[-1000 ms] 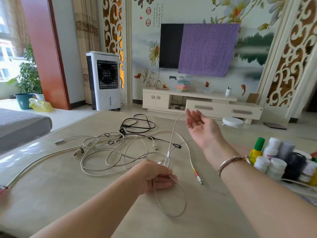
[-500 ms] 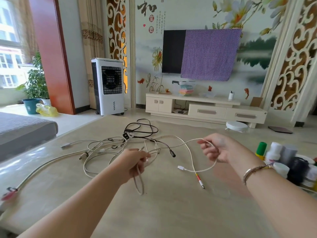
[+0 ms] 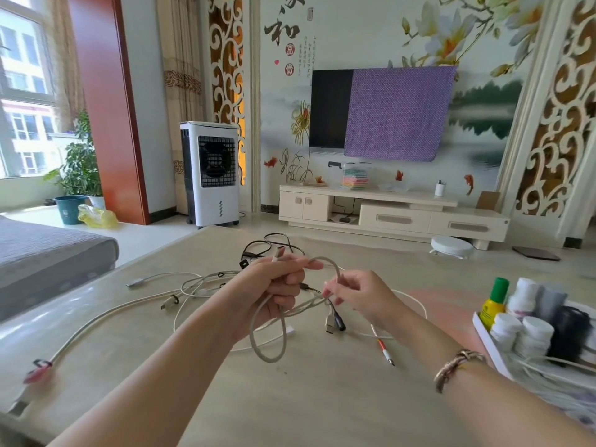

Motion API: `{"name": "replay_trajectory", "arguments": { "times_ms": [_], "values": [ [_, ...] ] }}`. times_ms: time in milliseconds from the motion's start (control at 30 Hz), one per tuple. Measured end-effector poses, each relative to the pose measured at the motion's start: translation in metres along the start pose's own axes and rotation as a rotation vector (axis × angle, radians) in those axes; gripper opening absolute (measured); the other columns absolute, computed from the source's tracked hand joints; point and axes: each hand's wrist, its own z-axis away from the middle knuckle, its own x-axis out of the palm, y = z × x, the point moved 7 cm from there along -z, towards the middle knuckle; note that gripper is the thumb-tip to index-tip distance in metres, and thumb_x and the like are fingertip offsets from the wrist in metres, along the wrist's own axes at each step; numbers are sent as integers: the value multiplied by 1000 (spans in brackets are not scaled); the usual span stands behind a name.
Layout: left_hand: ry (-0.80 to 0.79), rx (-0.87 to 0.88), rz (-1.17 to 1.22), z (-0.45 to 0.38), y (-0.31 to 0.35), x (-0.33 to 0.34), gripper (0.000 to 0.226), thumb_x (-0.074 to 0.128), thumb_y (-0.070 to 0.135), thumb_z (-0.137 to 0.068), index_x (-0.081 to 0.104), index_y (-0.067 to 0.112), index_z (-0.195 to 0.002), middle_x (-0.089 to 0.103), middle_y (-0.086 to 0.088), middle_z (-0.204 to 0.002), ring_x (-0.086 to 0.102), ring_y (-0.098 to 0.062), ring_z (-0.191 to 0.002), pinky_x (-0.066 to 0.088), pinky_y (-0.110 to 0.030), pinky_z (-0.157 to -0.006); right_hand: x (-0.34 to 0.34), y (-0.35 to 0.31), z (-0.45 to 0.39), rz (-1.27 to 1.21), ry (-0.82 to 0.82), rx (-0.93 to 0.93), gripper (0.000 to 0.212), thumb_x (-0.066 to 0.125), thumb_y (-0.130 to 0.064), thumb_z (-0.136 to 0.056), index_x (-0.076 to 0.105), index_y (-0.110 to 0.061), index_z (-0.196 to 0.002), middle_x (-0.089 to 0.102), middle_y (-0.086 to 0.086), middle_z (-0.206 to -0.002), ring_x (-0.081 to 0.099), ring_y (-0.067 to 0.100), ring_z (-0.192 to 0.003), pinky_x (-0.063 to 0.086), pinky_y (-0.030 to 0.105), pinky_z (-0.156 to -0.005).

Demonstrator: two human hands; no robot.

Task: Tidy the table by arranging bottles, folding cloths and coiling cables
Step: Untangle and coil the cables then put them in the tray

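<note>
My left hand (image 3: 274, 290) is raised over the middle of the table and grips a bunch of white cable (image 3: 267, 348) whose loop hangs below the fist. Close to its right, my right hand (image 3: 358, 293) pinches the same white cable where it arches over from the left fist. More white cables (image 3: 193, 285) lie tangled on the table behind and to the left, and a black cable (image 3: 274, 243) lies farther back. A thin white cable with a red-marked plug (image 3: 385, 350) lies below my right hand. Bottles (image 3: 522, 327) stand in a white tray (image 3: 483, 341) at the right.
A long white cable with a pink-tagged end (image 3: 35, 374) runs to the table's left edge. A green-capped yellow bottle (image 3: 493, 301) stands at the tray's back left. A grey sofa (image 3: 48, 253) lies left of the table. The table (image 3: 322, 408) has a beige glossy top.
Both hands have risen and come together. The left hand lifted its cable bunch off the table, and the right hand moved left and now pinches the cable beside the left fist.
</note>
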Motion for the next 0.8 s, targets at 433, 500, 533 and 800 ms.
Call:
{"name": "replay_trajectory", "arguments": {
  "times_ms": [433,500,533,800],
  "values": [
    [314,14,-411,-10,-7,-10,33,50,30,-99,66,9,-80,48,6,-53,49,-6,-46,51,-23,-53,-59,-47,2,-517,246,-86,34,60,-36,-91,67,-12,-67,34,-4,-43,25,10,-37,23,17,-38],
    [359,54,-525,-12,-2,-9,37,45,31,-101,61,8,-77,39,8,-48,40,-7,-40,45,-23,-48,-60,-53,-2,-442,188,5,36,57,-35,-94,66,-12,-67,30,-7,-41,23,9,-36,22,17,-39],
    [395,77,-548,-11,1,-10,37,44,30,-101,58,8,-75,36,8,-47,36,-7,-38,43,-23,-46,-60,-55,-3,-338,134,76,37,56,-35,-95,67,-13,-67,31,-7,-40,23,9,-35,22,16,-39],
    [113,25,-456,-3,-2,21,48,74,51,-74,65,8,-91,62,1,-68,41,-7,-45,43,-19,-47,-63,-54,6,-152,146,196,33,49,-23,-100,60,-4,-76,59,5,-54,56,14,-39,40,19,-37]
  ]
}}
